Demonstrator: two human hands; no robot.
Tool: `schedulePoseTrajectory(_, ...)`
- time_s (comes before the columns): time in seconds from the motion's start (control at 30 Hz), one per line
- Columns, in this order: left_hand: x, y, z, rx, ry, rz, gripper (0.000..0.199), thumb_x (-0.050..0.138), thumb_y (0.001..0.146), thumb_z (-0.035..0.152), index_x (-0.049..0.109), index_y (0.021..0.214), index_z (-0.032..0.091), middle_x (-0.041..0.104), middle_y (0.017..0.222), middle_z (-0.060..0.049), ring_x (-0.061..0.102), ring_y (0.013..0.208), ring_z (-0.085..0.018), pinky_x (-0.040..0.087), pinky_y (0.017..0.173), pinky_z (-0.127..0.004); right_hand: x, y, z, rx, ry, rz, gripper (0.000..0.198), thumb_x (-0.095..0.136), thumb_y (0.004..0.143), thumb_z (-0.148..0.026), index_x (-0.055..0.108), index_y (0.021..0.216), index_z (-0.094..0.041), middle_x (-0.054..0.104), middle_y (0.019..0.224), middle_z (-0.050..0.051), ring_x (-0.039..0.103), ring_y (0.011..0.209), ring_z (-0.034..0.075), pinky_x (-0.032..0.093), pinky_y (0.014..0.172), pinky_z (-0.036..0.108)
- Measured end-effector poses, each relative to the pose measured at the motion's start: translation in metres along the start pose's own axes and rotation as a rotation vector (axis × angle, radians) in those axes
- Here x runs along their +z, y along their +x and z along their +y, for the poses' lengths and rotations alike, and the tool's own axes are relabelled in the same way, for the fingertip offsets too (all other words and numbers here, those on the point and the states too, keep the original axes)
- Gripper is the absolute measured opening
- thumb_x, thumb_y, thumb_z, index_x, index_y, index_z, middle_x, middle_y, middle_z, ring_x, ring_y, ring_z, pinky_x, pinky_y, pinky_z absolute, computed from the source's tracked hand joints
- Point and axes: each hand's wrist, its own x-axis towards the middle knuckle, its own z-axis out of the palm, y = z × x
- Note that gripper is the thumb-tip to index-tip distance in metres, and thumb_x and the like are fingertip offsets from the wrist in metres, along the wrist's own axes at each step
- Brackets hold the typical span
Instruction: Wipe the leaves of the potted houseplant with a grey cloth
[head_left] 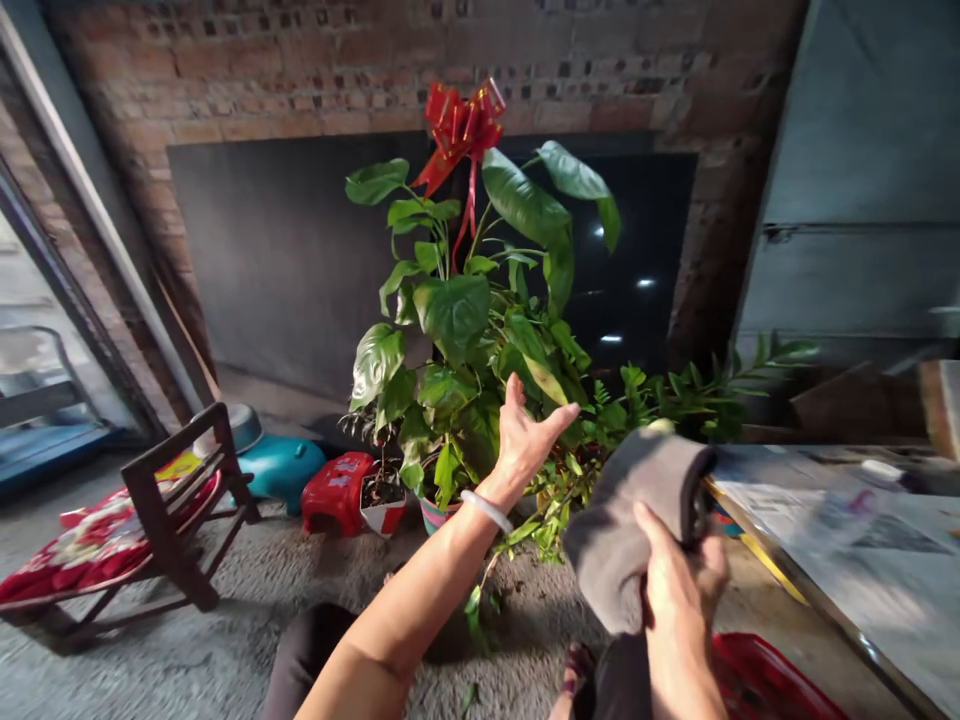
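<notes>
the left hand (525,435) reaches forward at the middle of the scene, empty, its thumb and fingers spread apart, with a pale bracelet (487,510) around the wrist. it is in front of the lower leaves of a tall potted plant (454,310), close to a partly yellowed leaf (546,380); whether skin and leaf touch, i cannot tell. the right hand (679,580), at the near right, grasps a folded grey cloth (615,530), which bulges out to the left of the fingers and up above them.

the plant stands at the centre, beyond the hands, its broad green leaves climbing in front of a dark panel (292,240). a shiny red bow (465,125) sits at its top, ribbon ends trailing down. part of its pot (436,516) shows behind the left forearm. to the left of the pot are a red plastic stool (339,493) and a teal plastic object (281,470); further left and nearer is a wooden chair (176,500) with a red patterned cushion (97,550). on the right, beyond the cloth, a table (829,612) bears printed sheets. a brick wall (360,60) rises at the far side.
</notes>
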Motion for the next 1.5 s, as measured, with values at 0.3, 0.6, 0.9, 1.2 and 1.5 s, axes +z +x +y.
schedulePoseTrajectory(0.3,-0.001,0.028,0.005,-0.139,-0.136,-0.013,0.023,0.07,0.064,0.024,0.067,0.086,0.021,0.073,0.081,-0.001,0.067,0.073,-0.018,0.054,0.075,-0.032,0.12,0.034,-0.05,-0.794,-0.117,-0.326,0.044,0.065,0.089,-0.024,0.071,0.133,-0.024,0.081,0.132,0.016,0.076,0.126,0.034,0.061,0.114,0.054)
schedulePoseTrajectory(0.6,-0.048,0.034,-0.003,-0.153,-0.051,0.018,0.033,0.067,0.051,0.023,0.07,0.084,0.02,0.073,0.079,-0.002,0.062,0.069,-0.016,0.049,0.063,-0.026,0.098,0.088,-0.059,-0.673,-0.302,-0.088,0.055,0.07,0.084,-0.023,0.07,0.139,-0.023,0.083,0.129,0.015,0.079,0.118,0.036,0.065,0.103,0.053)
schedulePoseTrajectory(0.9,-0.052,0.034,0.003,-0.109,-0.002,-0.024,0.028,0.072,0.054,0.024,0.068,0.081,0.021,0.071,0.076,0.0,0.06,0.066,-0.014,0.048,0.062,-0.025,0.097,0.053,-0.048,-0.554,-0.714,-0.788,0.058,0.064,0.081,-0.002,0.075,0.133,-0.025,0.087,0.12,0.01,0.083,0.106,0.033,0.067,0.093,0.047)
schedulePoseTrajectory(1.2,-0.042,0.027,0.001,-0.138,0.029,-0.042,0.028,0.071,0.053,0.026,0.071,0.081,0.021,0.075,0.079,-0.003,0.066,0.071,-0.018,0.053,0.066,-0.028,0.11,0.074,-0.074,-0.836,-0.244,-0.255,0.062,0.067,0.082,-0.012,0.067,0.143,-0.025,0.08,0.14,0.014,0.074,0.129,0.034,0.06,0.114,0.049)
schedulePoseTrajectory(1.5,-0.068,0.029,0.002,-0.159,0.086,-0.013,0.031,0.076,0.054,0.027,0.071,0.085,0.021,0.075,0.079,-0.004,0.075,0.081,-0.027,0.058,0.072,-0.035,0.076,0.088,-0.029,-0.553,-0.4,-0.423,0.06,0.066,0.078,-0.008,0.074,0.134,-0.027,0.086,0.128,0.007,0.081,0.114,0.031,0.064,0.102,0.046)
